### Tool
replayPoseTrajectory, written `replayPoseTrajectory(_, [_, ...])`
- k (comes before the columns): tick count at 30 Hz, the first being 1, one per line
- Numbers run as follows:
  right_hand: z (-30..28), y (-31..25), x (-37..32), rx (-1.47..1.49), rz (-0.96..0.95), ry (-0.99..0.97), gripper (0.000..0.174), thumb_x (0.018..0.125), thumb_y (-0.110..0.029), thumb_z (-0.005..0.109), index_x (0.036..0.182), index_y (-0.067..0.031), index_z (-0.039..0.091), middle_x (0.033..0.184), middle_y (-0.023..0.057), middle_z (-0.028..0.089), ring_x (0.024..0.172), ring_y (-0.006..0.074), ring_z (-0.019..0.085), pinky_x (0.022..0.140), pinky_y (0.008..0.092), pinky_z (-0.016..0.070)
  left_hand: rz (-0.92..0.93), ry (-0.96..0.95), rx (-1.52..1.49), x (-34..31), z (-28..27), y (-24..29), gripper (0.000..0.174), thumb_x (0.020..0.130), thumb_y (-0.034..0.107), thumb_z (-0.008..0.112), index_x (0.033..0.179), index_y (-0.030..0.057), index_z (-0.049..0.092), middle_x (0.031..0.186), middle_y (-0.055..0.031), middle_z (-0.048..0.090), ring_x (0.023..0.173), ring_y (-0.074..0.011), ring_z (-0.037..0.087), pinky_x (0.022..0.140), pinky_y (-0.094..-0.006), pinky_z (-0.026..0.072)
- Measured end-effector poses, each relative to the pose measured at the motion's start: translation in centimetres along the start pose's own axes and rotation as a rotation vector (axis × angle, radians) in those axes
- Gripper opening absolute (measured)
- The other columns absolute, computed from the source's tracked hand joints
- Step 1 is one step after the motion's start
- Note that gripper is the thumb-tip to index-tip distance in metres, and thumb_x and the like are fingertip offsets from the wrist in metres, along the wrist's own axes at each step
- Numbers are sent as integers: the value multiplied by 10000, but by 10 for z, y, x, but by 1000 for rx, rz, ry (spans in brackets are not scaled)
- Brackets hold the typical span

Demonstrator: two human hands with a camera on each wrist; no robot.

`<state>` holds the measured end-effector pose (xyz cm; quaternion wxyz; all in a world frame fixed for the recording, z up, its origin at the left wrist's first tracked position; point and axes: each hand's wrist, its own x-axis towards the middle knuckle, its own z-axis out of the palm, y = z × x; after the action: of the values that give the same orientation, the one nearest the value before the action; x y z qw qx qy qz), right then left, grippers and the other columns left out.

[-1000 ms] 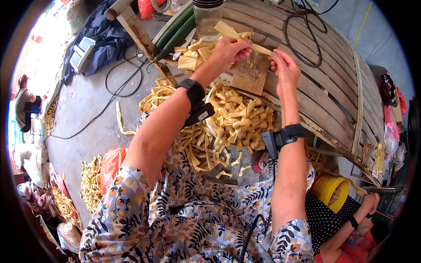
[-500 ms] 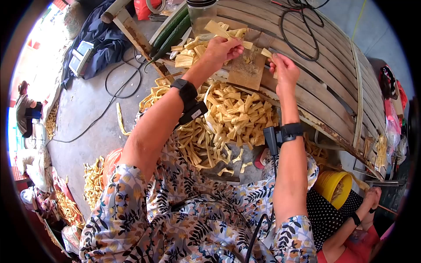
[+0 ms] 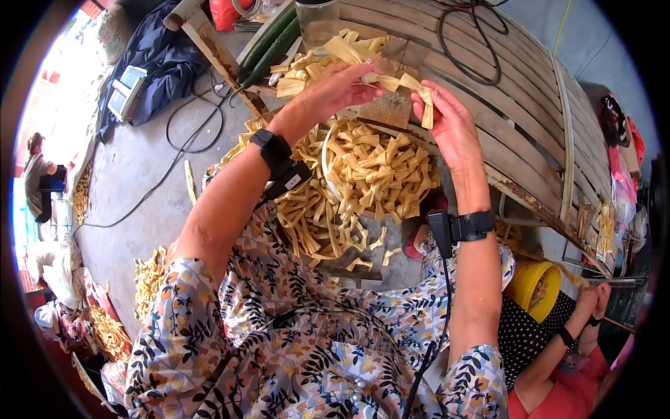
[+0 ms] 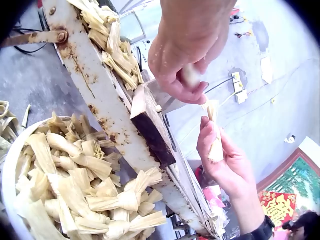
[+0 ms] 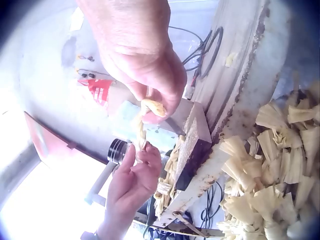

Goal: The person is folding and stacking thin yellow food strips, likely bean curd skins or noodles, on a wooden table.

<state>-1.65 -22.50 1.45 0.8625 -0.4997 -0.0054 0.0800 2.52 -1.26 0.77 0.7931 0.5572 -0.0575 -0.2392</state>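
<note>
When viewed from the head: both hands raised at 12 o'clock of the picture, just past the far rim of the basin.
Left hand (image 3: 335, 87): at 10 o'clock of the worn brown wooden block (image 3: 391, 108); fingers (image 4: 175, 82) curled, pinching one end of the pale yellow papery strip (image 3: 405, 82).
Right hand (image 3: 450, 122): at 3 o'clock of the block; thumb and forefinger pinching the other end of the strip, remaining fingers loosely bent.
Strip: held in the air between the two hands, twisted near its middle, clear of block and table.
White round basin (image 3: 326, 160): at 6 o'clock of the hands, heaped with knotted pale yellow strips (image 3: 380, 171).
Slatted wooden table (image 3: 516, 105): at 1 to 3 o'clock, carrying the block at its near edge.
Loose pile of unknotted strips (image 3: 300, 73): on the table at 9 o'clock of the left hand.
Long green cucumbers (image 3: 269, 42): at 11 o'clock, beside a clear glass jar (image 3: 317, 24).
Black cable (image 3: 474, 42): coiled on the table at 1 o'clock.
Yellow plastic bucket (image 3: 534, 279): at 4 o'clock, well apart from the hands.
</note>
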Motion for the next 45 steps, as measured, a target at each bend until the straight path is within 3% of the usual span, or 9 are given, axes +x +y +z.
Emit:
replayPoseTrajectory(4, [1, 2, -1, -26, 10, 1, 256, 873, -77, 471, 1083, 64, 513, 990, 147, 554, 908, 212, 583, 782, 267, 506, 4, -36, 38, -1, -7, -2, 326, 893, 307, 473, 1038, 25, 551, 972, -49, 568, 820, -111, 566, 741, -203, 450])
replayPoseTrajectory(8, [-3, -1, -4, -125, 65, 69, 210, 867, -115, 501, 1017, 17, 565, 929, 91, 577, 813, 131, 576, 672, 225, 504, 4, -58, 136, -6, -11, 1, 294, 897, 288, 468, 1037, 48, 561, 1021, -44, 559, 831, -107, 561, 764, -207, 446])
replayPoseTrajectory(10, [7, 4, -5, -414, 79, 175, 287, 782, -251, 641, 966, -38, 583, 843, 4, 582, 711, 60, 528, 538, 157, 424, 13, -46, 122, -9, -4, -1, 287, 902, 284, 456, 1040, 57, 563, 1040, -42, 558, 856, -107, 553, 788, -220, 440])
replayPoseTrajectory(12, [17, 16, -5, -494, 36, 119, 322, 745, -268, 680, 959, -46, 588, 837, -6, 576, 695, 48, 516, 506, 156, 399, 70, -53, 36, -9, 5, -9, 293, 908, 292, 440, 1043, 65, 566, 1054, -40, 558, 885, -108, 542, 817, -238, 431])
replayPoseTrajectory(17, [46, 30, -3, -233, -39, 155, 250, 731, -178, 696, 920, -44, 601, 749, -21, 591, 585, 23, 483, 461, 146, 354, 52, -248, -132, -17, 28, -16, 344, 904, 316, 439, 1157, 91, 502, 1056, -8, 540, 954, -105, 491, 836, -273, 404])
replayPoseTrajectory(20, [30, 35, 7, -90, -48, 165, 182, 742, -150, 681, 880, -50, 616, 745, -10, 597, 579, 11, 470, 441, 138, 334, 30, -115, -106, -12, 30, -13, 335, 896, 311, 459, 1151, 98, 504, 992, 2, 550, 928, -100, 492, 822, -269, 405])
replayPoseTrajectory(25, [15, 14, 12, -179, -75, 267, 121, 756, -123, 656, 821, -28, 619, 714, 18, 608, 547, 9, 452, 431, 136, 317, 201, 99, 68, 8, 5, 2, 174, 837, 159, 575, 983, 69, 607, 891, 4, 577, 782, -81, 545, 706, -217, 454])
replayPoseTrajectory(34, [5, 22, 28, -242, -162, 411, 100, 750, -122, 652, 789, -38, 616, 704, 9, 609, 554, 17, 461, 454, 157, 334, 464, 203, 398, 42, 0, -9, 118, 790, 32, 595, 904, 9, 614, 822, -30, 606, 705, -79, 566, 632, -189, 470])
replayPoseTrajectory(45, [5, 22, 39, -265, -175, 481, 104, 736, -125, 659, 769, -38, 614, 699, 10, 612, 557, 20, 470, 468, 163, 342, 542, 314, 370, 54, 9, -11, 41, 760, -21, 596, 799, -16, 588, 703, -44, 601, 603, -80, 561, 530, -195, 447])
